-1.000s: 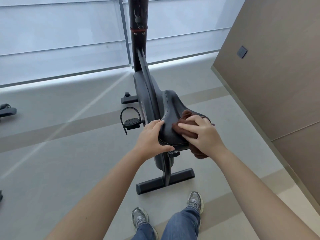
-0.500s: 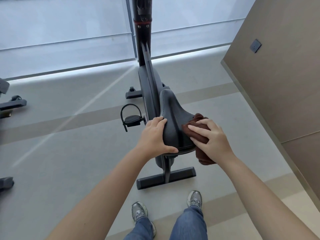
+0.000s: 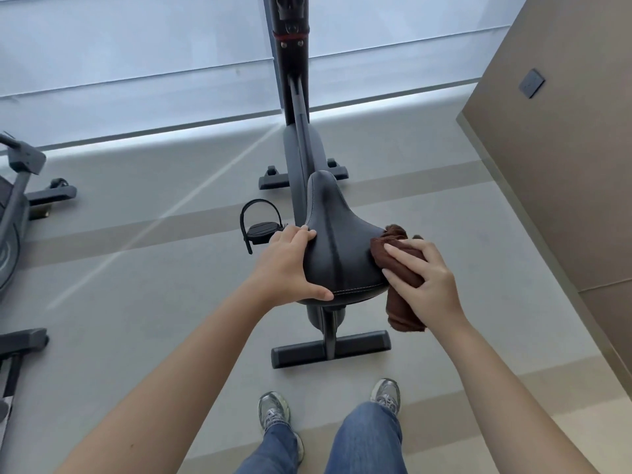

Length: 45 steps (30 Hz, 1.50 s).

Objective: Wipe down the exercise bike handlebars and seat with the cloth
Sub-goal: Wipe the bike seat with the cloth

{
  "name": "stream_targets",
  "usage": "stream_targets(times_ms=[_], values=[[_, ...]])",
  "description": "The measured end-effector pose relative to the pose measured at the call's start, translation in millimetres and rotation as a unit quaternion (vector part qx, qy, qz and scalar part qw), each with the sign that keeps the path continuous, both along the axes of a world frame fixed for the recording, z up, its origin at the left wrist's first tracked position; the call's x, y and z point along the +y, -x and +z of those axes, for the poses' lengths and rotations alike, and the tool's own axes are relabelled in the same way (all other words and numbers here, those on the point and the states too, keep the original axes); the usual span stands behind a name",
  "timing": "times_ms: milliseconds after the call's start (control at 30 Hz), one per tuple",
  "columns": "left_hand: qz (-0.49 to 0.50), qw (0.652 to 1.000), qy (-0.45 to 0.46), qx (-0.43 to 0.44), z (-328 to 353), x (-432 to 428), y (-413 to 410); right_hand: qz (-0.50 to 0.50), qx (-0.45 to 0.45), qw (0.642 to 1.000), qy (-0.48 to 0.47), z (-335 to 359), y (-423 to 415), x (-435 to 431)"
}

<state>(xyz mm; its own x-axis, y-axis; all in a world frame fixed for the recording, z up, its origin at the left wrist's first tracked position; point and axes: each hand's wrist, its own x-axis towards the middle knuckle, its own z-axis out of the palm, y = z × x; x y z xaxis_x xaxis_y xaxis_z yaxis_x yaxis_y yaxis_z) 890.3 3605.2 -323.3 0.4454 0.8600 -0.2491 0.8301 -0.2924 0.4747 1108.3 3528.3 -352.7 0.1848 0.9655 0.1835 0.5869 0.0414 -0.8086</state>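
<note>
The exercise bike (image 3: 302,155) stands in the middle of the frame on a smooth grey floor (image 3: 136,302) crossed by paler beige bands. There is open floor on both sides of it. On the right that room ends at a matte brown wall panel (image 3: 564,165), which carries a small dark switch plate (image 3: 531,83). At the left edge of the frame a second machine (image 3: 13,206) stands well apart from the bike. Pale window blinds (image 3: 136,63) fill the top of the frame behind the bike's black upright post (image 3: 290,63). The rear foot bar (image 3: 331,347) lies just ahead of two grey trainers (image 3: 273,415).

The seat (image 3: 337,248) sits in the centre of the frame, between the two hands. The left hand (image 3: 287,268) grips its left edge, with the fingers (image 3: 306,232) curled over the side and the thumb laid along the stitched rear rim. The right hand (image 3: 427,278) holds the cloth (image 3: 403,309) against the seat's right flank. Its fingers are spread and bent over the wad, and its thumb is hidden.

The seat is black, smooth and slightly glossy. It is broad at the rear and narrow at the nose, with a centre groove and pale stitching. The cloth is dark brown and fuzzy like towelling, bunched into a roll that hangs below the palm. A black strapped pedal (image 3: 261,227) juts out just left of the seat.
</note>
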Motion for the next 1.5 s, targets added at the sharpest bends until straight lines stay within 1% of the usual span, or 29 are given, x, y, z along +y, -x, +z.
stream_targets(times_ms=[67,133,200,267,333,433,500,533,633,700,833,900,967,1067,1167,1267,1367,1500], values=[[0.003,1.0,-0.004,0.009,1,0,-2,0.014,-0.001,1.0,0.022,4,-1,20],[0.0,1.0,-0.011,0.021,1,-2,-4,0.069,-0.007,0.996,0.064,11,-4,52],[-0.002,0.999,-0.019,0.027,0,-5,-4,0.134,0.012,0.984,0.12,18,-8,78],[-0.003,0.999,-0.028,0.027,-1,-8,-4,0.17,0.044,0.973,0.148,19,-13,88],[-0.002,0.999,-0.03,0.026,-1,-10,-4,0.173,0.074,0.972,0.142,16,-21,80],[0.003,0.999,-0.025,0.027,0,-10,-4,0.124,0.122,0.979,0.11,5,-35,53],[0.003,0.999,-0.025,0.026,1,-10,-4,0.092,0.13,0.983,0.087,-1,-36,41],[0.004,0.999,-0.027,0.025,0,-10,-4,0.092,0.123,0.985,0.08,-1,-34,43],[0.007,0.999,-0.032,0.023,-2,-9,-4,0.163,0.07,0.98,0.095,8,-21,73],[0.013,0.999,-0.036,0.021,-3,-8,-4,0.209,0.062,0.968,0.127,15,-16,100],[0.02,0.999,-0.044,0.011,-7,-8,-2,0.225,0.151,0.948,0.168,11,-24,113],[0.021,0.999,-0.045,0.01,-7,-8,-1,0.194,0.196,0.946,0.169,3,-32,100],[0.024,0.999,-0.044,0.006,-9,-7,0,0.132,0.239,0.95,0.151,-6,-35,83],[0.026,0.999,-0.047,-0.008,-11,-6,2,0.02,0.253,0.962,0.097,-15,-27,57],[0.017,0.998,-0.056,-0.022,-13,-4,3,-0.108,0.267,0.957,0.044,-19,-4,32],[0.009,0.997,-0.064,-0.038,-16,-4,5,-0.233,0.253,0.939,0.003,-21,21,17],[-0.003,0.996,-0.071,-0.046,-18,-3,7,-0.329,0.225,0.917,-0.031,-20,49,9],[-0.001,0.995,-0.075,-0.058,-21,-3,8,-0.453,0.186,0.866,-0.099,-15,100,3]])
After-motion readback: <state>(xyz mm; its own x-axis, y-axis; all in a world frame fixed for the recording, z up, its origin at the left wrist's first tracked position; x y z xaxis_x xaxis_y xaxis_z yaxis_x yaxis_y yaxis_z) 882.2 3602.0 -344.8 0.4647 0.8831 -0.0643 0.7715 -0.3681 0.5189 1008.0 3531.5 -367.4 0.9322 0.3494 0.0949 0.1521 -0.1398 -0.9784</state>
